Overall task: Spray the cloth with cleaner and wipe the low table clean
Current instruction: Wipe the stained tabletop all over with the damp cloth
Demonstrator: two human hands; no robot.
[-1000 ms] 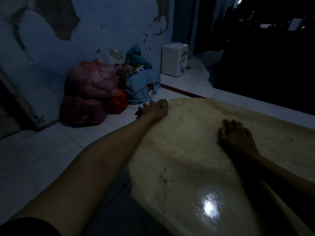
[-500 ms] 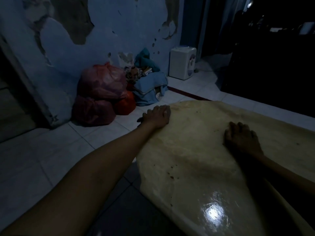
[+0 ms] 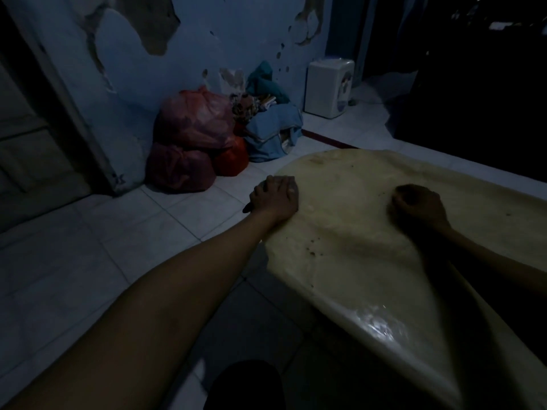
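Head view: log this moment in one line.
left hand: grips edge of glossy cream low table | right hand: fist on tabletop | cloth, sprayer: unseen

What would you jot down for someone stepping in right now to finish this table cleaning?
Left hand: grip curled over the near-left edge of the low table.
Right hand: knuckles down on the tabletop, fingers curled; too dark to tell whether it holds anything.
Cloth and cleaner: neither is visible.
Done: nothing that shows; dark specks remain on the top.
Left: find cloth and spray, wet the cloth, wipe the whole top.
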